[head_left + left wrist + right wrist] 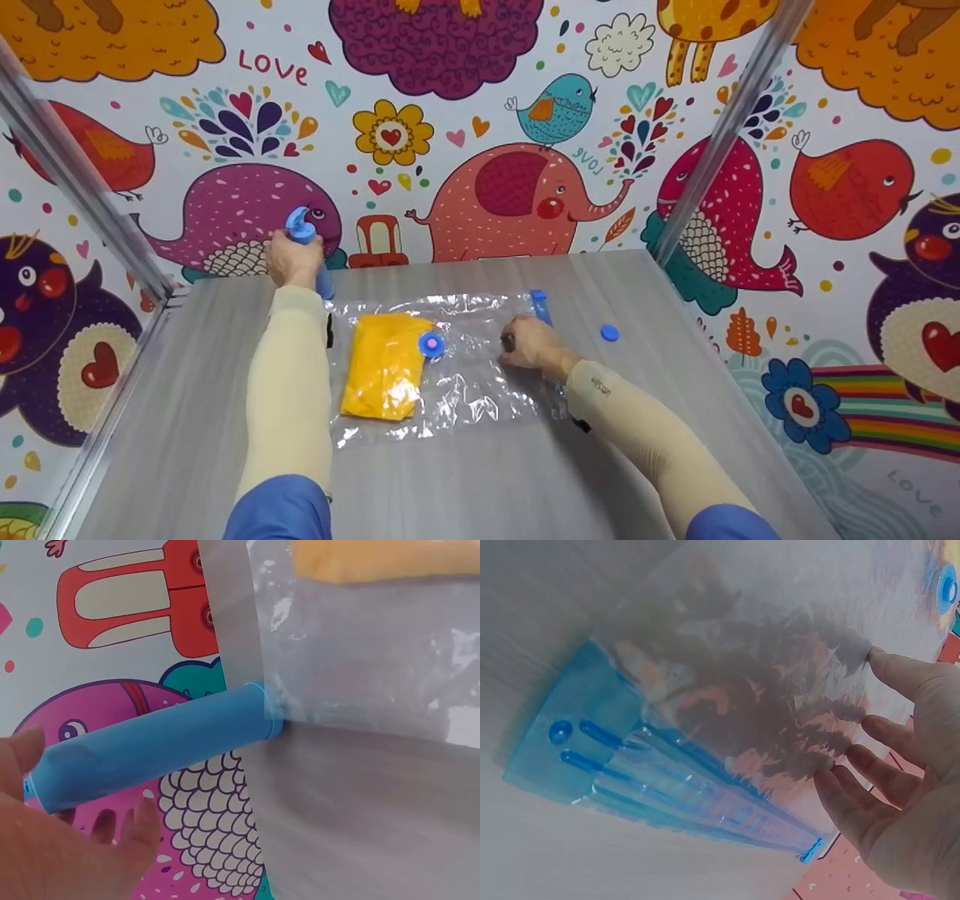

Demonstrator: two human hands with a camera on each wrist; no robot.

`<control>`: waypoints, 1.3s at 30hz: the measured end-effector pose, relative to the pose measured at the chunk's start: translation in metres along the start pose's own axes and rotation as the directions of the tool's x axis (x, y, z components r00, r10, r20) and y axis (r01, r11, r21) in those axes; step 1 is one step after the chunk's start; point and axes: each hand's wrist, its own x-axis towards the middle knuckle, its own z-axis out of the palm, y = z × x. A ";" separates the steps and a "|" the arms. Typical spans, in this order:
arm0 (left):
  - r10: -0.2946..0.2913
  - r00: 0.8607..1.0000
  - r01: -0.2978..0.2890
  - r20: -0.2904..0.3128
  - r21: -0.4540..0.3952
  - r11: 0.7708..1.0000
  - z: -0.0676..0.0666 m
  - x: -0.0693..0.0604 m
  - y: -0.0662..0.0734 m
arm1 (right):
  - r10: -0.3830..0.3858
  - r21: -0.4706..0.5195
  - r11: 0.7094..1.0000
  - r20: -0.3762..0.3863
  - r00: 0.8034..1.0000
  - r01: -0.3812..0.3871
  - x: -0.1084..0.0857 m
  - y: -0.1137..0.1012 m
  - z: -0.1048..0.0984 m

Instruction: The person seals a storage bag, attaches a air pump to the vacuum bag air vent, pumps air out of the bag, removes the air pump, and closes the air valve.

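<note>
A clear plastic vacuum bag (465,390) lies flat on the table, with a folded yellow cloth (386,367) inside its left half. A round blue valve (431,345) sits in the bag beside the cloth. My left hand (291,259) holds a blue hand pump (165,742) by its upper end; it stands upright at the bag's far left corner. Over the right part of the bag, the fingers of my right hand (534,343) rest lightly bent on the plastic. Blue see-through trim (577,727) runs along the bag's right edge, partly hidden in the head view.
A round blue cap (610,332) lies on the grey table (450,487), right of the bag. Behind the table stands a wall (375,232) with animal drawings, and metal posts (727,135) rise at both back corners.
</note>
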 end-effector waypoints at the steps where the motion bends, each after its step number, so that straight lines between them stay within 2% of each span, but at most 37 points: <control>1: -0.006 1.000 0.006 -0.003 0.005 1.000 0.000 -0.001 -0.002 | -0.001 0.003 1.000 0.005 1.000 0.001 0.000 -0.001 0.000; 7: 0.001 1.000 -0.001 -0.004 -0.014 1.000 -0.004 -0.005 -0.007 | -0.011 -0.003 1.000 0.028 1.000 0.011 0.000 -0.003 -0.001; 11: 0.029 0.999 -0.029 -0.022 -0.035 0.999 -0.008 -0.010 -0.006 | -0.007 0.001 1.000 0.037 0.999 0.007 0.002 -0.003 -0.001; 15: 0.082 0.995 -0.086 -0.060 -0.057 0.995 -0.011 -0.015 -0.005 | 0.001 0.024 1.000 0.037 0.999 -0.002 0.001 -0.005 -0.003; 16: 0.101 0.992 -0.105 -0.072 -0.058 0.993 -0.011 -0.016 -0.005 | 0.003 0.027 1.000 0.036 0.999 -0.004 0.000 -0.005 -0.003; 17: 0.121 0.989 -0.127 -0.085 -0.063 0.990 -0.011 -0.017 -0.005 | -0.023 0.018 1.000 0.013 1.000 0.023 0.007 0.006 0.007; 19: 0.156 0.983 -0.162 -0.099 -0.065 0.985 -0.010 -0.019 -0.005 | -0.022 0.001 1.000 0.002 1.000 0.022 0.006 0.006 0.007; 23: 0.184 0.976 -0.193 -0.116 -0.081 0.978 -0.011 -0.024 -0.004 | -0.025 -0.029 0.999 -0.009 1.000 0.025 0.007 0.009 0.009; 24: 0.185 0.976 -0.196 -0.116 -0.084 0.977 -0.011 -0.025 -0.004 | 0.000 -0.028 1.000 0.011 1.000 0.000 0.000 -0.002 -0.001; 28: 0.218 0.966 -0.231 -0.139 -0.085 0.969 -0.010 -0.029 -0.002 | 0.011 -0.040 0.999 0.016 1.000 -0.010 0.004 -0.002 -0.002; 31: 0.264 0.952 -0.277 -0.158 -0.069 0.958 -0.008 -0.033 0.000 | 0.016 -0.050 0.999 0.027 1.000 -0.015 0.005 -0.002 -0.004; 35: 0.312 0.937 -0.323 -0.160 -0.053 0.945 -0.004 -0.041 0.001 | 0.007 -0.037 0.999 0.051 0.999 -0.005 0.002 -0.004 -0.005; 39: 0.363 0.923 -0.371 -0.129 -0.042 0.928 -0.003 -0.049 0.000 | 0.010 -0.021 1.000 0.047 0.999 -0.009 -0.002 -0.006 -0.005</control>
